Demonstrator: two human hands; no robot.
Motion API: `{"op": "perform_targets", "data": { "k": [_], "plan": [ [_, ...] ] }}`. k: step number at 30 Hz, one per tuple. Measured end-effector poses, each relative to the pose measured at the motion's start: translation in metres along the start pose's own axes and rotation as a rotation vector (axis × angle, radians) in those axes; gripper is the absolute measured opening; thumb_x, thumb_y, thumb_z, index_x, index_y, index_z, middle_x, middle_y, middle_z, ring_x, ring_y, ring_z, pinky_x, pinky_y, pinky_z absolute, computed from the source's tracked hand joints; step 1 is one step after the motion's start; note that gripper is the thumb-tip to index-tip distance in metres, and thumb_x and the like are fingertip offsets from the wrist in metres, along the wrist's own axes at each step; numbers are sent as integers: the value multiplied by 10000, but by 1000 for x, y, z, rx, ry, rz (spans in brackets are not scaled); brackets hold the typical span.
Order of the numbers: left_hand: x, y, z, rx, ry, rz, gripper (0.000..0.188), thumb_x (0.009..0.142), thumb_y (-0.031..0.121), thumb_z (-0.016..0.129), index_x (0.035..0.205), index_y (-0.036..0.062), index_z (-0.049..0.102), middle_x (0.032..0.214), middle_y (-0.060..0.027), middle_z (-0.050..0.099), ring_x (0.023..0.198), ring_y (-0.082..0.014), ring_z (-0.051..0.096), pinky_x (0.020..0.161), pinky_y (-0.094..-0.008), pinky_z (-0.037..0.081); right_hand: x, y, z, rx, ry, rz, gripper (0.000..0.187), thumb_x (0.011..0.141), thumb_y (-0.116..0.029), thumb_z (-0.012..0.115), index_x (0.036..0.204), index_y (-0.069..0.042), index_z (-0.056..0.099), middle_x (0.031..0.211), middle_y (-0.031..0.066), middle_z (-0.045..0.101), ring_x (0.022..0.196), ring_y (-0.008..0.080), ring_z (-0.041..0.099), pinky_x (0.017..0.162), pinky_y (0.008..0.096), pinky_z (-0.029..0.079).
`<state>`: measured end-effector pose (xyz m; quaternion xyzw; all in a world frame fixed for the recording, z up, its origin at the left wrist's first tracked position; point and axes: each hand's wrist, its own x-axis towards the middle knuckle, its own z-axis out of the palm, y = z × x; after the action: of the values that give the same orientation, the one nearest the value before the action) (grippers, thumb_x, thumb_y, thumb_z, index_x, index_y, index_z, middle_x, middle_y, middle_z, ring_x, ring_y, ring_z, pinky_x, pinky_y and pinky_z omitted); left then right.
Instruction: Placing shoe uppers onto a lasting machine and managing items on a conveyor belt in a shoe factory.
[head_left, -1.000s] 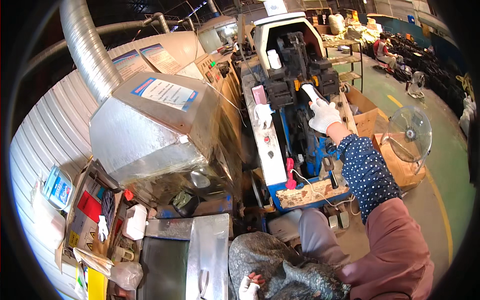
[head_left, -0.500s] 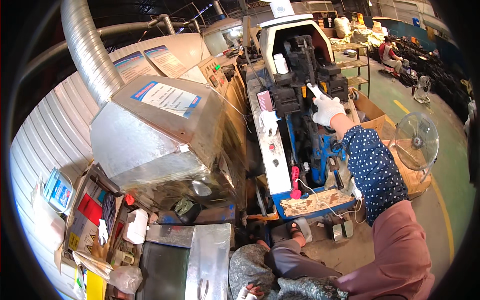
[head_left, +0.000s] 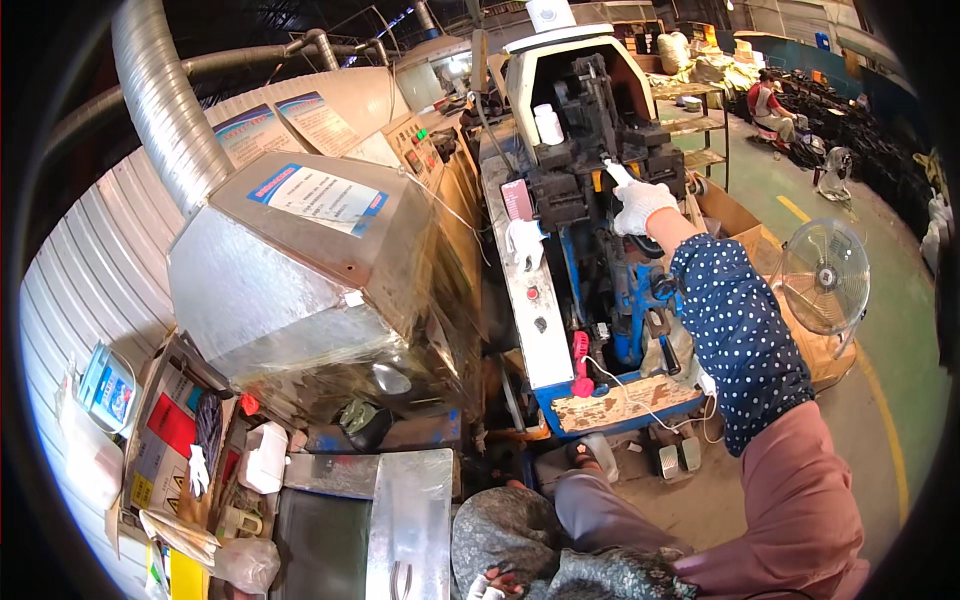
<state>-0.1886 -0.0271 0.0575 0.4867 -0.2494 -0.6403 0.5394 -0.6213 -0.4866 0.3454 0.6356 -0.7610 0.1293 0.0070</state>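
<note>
My right hand [head_left: 642, 209], in a white knit glove, reaches into the dark clamp assembly of a machine [head_left: 570, 192]. A pale finger shape stretches forward beside a small yellow part [head_left: 598, 181]; the other fingers are partly hidden, and I make out nothing held. Under the palm is a dark curved part I cannot name. My left hand [head_left: 490, 584] lies low by my lap at the bottom edge, white glove material around bare fingertips. Its fingers are curled; what they hold, if anything, is hidden. A white glove [head_left: 524, 243] lies on the machine's white side panel, near a red button [head_left: 532, 293].
A white bottle [head_left: 548, 125] stands on the machine. A pink handheld fan [head_left: 581, 364] and white cable lie at its front edge, above foot pedals [head_left: 679, 458]. A wire fan [head_left: 826, 278] stands right, a metal hood [head_left: 290, 270] left. Another person [head_left: 770, 108] sits far right.
The view has shifted slightly, so the scene sits a little further left and up. My right hand stays at the clamp, with its fingers drawn closer together. My left hand stays low.
</note>
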Motion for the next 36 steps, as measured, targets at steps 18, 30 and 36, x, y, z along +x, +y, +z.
{"op": "perform_targets", "data": {
  "k": [18,30,36],
  "plan": [
    [0,-12,-12,25,28,45,433,979,194,574,1357,3,487,1259,-164,629,998,-239,647,871,-376,562,5,-2,-18,11,21,75,722,707,-344,716,1406,-273,552,1320,86,631,1174,333,620,1022,398,481],
    [-2,-12,-2,-32,120,43,370,972,153,586,1295,-21,537,1121,-133,670,967,-239,662,841,-352,559,-4,-10,-17,95,180,128,695,721,-410,706,1355,-166,560,1429,152,488,1284,399,514,1036,481,470],
    [-7,-13,-11,-43,117,-19,438,971,106,592,1368,-38,478,1152,-144,642,1020,-243,650,933,-384,552,-2,-12,-16,66,110,114,654,750,-412,662,1323,-110,574,1358,260,541,1213,418,576,1034,477,466]
  ]
}}
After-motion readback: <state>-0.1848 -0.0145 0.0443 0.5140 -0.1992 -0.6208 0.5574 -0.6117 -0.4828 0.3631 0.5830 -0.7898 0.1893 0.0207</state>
